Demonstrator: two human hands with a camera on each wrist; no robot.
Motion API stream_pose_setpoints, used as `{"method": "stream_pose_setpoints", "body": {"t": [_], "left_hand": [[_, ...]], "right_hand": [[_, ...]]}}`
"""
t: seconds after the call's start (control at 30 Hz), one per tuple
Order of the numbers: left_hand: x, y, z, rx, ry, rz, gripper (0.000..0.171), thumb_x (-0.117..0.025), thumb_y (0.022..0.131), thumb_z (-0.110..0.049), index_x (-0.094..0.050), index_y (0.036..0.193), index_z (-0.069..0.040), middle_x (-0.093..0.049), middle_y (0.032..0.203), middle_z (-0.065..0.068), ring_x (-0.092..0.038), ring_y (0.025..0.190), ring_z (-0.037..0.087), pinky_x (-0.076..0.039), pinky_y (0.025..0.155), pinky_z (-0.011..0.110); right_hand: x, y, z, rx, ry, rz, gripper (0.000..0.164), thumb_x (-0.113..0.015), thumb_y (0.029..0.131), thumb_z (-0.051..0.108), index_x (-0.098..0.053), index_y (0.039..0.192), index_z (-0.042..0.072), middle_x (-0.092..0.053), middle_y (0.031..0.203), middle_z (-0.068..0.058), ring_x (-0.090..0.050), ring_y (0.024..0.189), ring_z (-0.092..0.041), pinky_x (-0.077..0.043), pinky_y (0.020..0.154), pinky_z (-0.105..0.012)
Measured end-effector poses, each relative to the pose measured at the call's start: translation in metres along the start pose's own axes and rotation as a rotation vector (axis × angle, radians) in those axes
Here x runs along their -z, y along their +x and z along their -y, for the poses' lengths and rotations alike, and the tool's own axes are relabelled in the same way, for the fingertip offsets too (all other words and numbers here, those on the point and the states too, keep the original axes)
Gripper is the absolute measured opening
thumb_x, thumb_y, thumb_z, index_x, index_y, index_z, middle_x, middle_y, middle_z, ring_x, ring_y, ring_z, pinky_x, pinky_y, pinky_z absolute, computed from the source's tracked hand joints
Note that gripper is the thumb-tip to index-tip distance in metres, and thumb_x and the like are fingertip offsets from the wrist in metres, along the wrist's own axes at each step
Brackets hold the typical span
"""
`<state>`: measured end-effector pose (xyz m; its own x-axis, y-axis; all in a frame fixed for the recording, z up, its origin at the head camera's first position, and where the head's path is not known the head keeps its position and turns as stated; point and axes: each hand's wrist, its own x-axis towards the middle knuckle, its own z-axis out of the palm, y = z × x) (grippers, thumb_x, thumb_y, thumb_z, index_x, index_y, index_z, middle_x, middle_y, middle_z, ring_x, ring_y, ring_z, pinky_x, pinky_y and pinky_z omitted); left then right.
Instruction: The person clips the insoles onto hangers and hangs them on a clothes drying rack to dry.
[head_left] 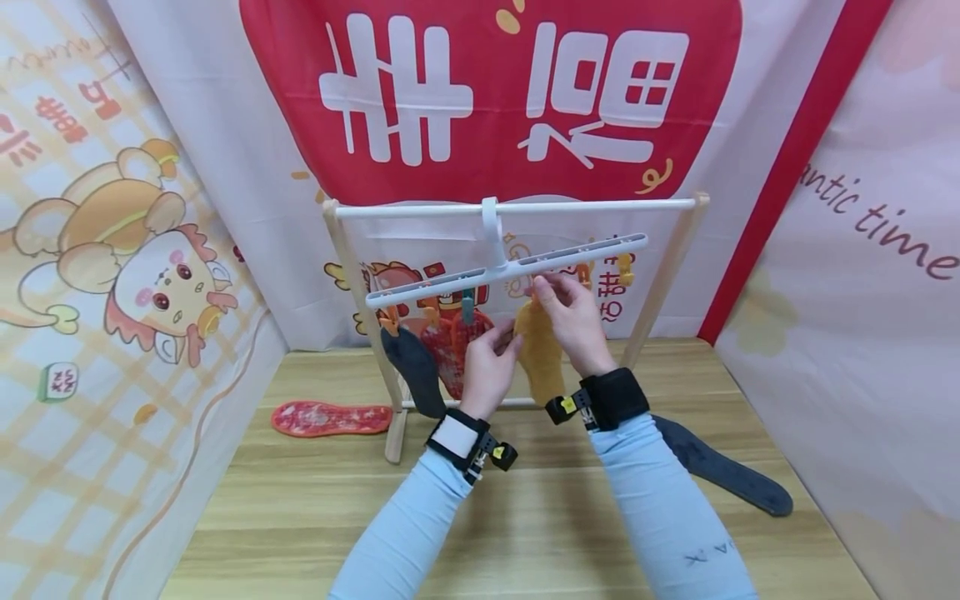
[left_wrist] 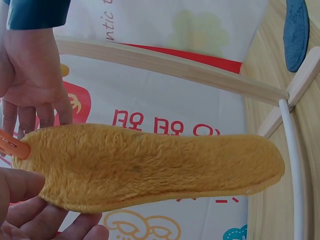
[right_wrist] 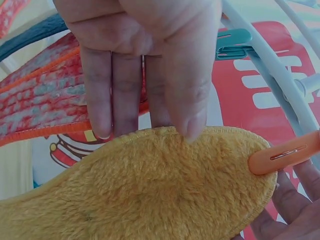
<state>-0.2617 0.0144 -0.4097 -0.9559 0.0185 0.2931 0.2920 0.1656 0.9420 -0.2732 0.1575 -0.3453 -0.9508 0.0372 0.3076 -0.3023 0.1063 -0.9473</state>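
A fuzzy mustard-yellow insole (head_left: 542, 358) hangs below the tilted white hanger (head_left: 442, 285), its wide end up. An orange clip (right_wrist: 282, 154) grips that end. My left hand (head_left: 489, 371) pinches the insole's left edge, thumb in front and fingers behind. At the top, my right hand (head_left: 576, 321) pinches around the orange clip, some of its fingers reaching behind the insole; the clip's far end is cut off in the wrist views. Left of my hands hang a dark insole (head_left: 414, 367) and two red patterned insoles (head_left: 442, 346), held by orange and teal clips (head_left: 468, 307).
The hanger hooks over the white top rod (head_left: 412, 211) of a wooden rack (head_left: 667, 275). A red insole (head_left: 330, 418) lies on the table at left, a dark insole (head_left: 723, 467) at right. Orange and yellow clips (head_left: 625, 268) dangle from the hanger's right end. Printed cloth surrounds the table.
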Motion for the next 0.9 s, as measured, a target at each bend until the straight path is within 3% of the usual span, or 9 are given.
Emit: {"method": "stream_pose_setpoints", "body": {"t": [0.3,0.6,0.8,0.9], "left_hand": [[0.001,-0.006,0.001,0.005,0.020,0.038,0.034,-0.063,0.099,-0.015,-0.063,0.132,-0.006,-0.069,0.120,0.009,-0.067,0.105,0.018,-0.054,0.090,0.032],[0.004,-0.011,0.003,-0.043,0.028,0.037,0.032,-0.062,0.099,-0.012,-0.064,0.129,-0.002,-0.069,0.119,0.013,-0.068,0.105,0.022,-0.054,0.091,0.034],[0.008,-0.015,0.003,-0.037,0.029,0.039,0.034,-0.063,0.098,-0.013,-0.063,0.129,0.002,-0.068,0.122,0.014,-0.067,0.107,0.023,-0.054,0.091,0.034],[0.011,-0.017,0.006,-0.020,0.014,0.035,0.035,-0.065,0.098,-0.016,-0.064,0.129,0.001,-0.068,0.122,0.013,-0.067,0.107,0.021,-0.054,0.091,0.033]], "right_hand": [[0.007,-0.002,0.002,-0.005,0.002,0.000,0.043,-0.057,0.101,0.031,-0.058,0.134,0.004,-0.066,0.119,-0.016,-0.059,0.114,-0.022,-0.043,0.103,-0.037],[0.016,-0.009,-0.008,0.108,-0.203,0.005,0.049,-0.057,0.101,0.037,-0.057,0.137,0.003,-0.064,0.126,-0.017,-0.059,0.117,-0.029,-0.046,0.101,-0.046],[0.025,-0.020,-0.017,0.099,-0.299,0.034,0.052,-0.055,0.101,0.042,-0.055,0.140,0.008,-0.060,0.133,-0.016,-0.052,0.126,-0.030,-0.038,0.106,-0.054],[0.032,-0.027,-0.025,0.105,-0.317,0.030,0.050,-0.055,0.102,0.040,-0.055,0.139,0.008,-0.060,0.132,-0.016,-0.052,0.125,-0.031,-0.040,0.104,-0.054]]}}
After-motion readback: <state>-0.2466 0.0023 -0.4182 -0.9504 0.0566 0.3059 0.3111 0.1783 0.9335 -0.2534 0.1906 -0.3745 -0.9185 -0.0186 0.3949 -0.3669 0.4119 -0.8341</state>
